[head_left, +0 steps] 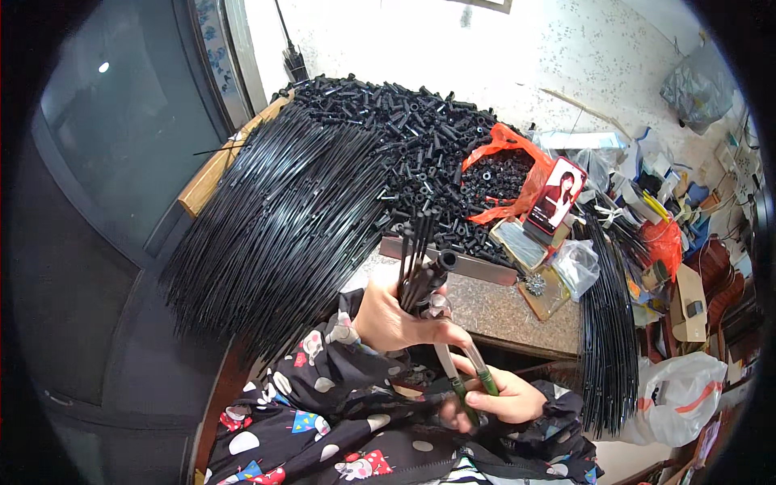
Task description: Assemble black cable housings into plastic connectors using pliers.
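My left hand [380,321] is closed around several thin black rods and black tubular fittings [428,279], which stick up above the fist at the middle of the view. Lower and to the right, my right hand [517,398] is wrapped on a hand tool with two green grips [487,380], which looks like pliers. Its two pale metal shanks rise toward my left hand. The tool's head sits by the fittings, partly hidden by my left fingers. Some fingers at the grips are smeared by motion.
Long black rods [275,218] cover the table's left side. Behind lies a heap of black tubular parts [420,121], with an orange bag [529,153] of small black rings. A phone [556,198] leans nearby. More rods [605,347] hang over the right edge, beside a white bag [683,396].
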A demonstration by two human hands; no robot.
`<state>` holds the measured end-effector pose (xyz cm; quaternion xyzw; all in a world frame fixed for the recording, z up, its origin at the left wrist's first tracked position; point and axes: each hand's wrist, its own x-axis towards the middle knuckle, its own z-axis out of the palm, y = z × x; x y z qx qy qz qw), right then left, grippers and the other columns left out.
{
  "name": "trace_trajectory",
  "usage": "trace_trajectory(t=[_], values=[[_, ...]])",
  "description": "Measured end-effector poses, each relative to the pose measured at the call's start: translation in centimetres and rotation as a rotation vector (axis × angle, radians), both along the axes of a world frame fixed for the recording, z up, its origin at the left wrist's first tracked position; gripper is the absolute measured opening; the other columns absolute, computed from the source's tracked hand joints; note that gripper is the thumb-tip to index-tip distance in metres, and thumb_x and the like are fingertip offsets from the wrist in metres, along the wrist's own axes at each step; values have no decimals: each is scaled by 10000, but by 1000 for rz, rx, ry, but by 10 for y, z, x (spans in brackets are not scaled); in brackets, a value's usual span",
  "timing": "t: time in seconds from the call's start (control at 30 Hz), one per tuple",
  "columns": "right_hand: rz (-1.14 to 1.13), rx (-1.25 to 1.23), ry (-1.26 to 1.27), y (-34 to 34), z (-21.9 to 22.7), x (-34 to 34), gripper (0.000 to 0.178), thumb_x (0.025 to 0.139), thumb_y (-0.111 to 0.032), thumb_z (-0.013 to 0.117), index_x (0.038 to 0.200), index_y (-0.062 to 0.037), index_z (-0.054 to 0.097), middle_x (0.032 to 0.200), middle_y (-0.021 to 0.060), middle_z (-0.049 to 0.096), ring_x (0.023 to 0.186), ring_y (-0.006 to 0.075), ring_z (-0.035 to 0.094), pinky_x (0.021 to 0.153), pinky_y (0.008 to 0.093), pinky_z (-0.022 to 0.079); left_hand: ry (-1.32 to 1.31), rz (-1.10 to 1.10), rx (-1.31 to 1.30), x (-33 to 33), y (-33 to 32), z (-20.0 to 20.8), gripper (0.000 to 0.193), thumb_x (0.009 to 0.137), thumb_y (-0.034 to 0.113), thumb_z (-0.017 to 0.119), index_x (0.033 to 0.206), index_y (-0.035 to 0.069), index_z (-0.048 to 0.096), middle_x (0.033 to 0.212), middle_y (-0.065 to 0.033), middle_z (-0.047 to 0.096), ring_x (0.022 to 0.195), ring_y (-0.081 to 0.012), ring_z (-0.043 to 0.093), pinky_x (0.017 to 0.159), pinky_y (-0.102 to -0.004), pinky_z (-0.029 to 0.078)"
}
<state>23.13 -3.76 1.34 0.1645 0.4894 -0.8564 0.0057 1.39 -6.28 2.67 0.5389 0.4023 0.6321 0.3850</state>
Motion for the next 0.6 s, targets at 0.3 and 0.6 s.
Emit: trace_trajectory(t=[0.3,0.6], values=[[-296,-15,-60,-28,-57,-6,108,865,-124,532,915,-36,493,630,-8,461,513,65,412,464,216,337,-28,111,-65,32,18,-17,322,631,105,779,808,44,517,650,50,483,578,-25,436,505,-185,368],[-1045,1105,-546,111,-87,33,132,798,-142,557,876,-39,532,727,133,603,672,259,606,594,362,456,55,185,30,24,40,-50,430,631,-4,722,992,-24,488,562,55,435,513,-39,456,489,-171,391]])
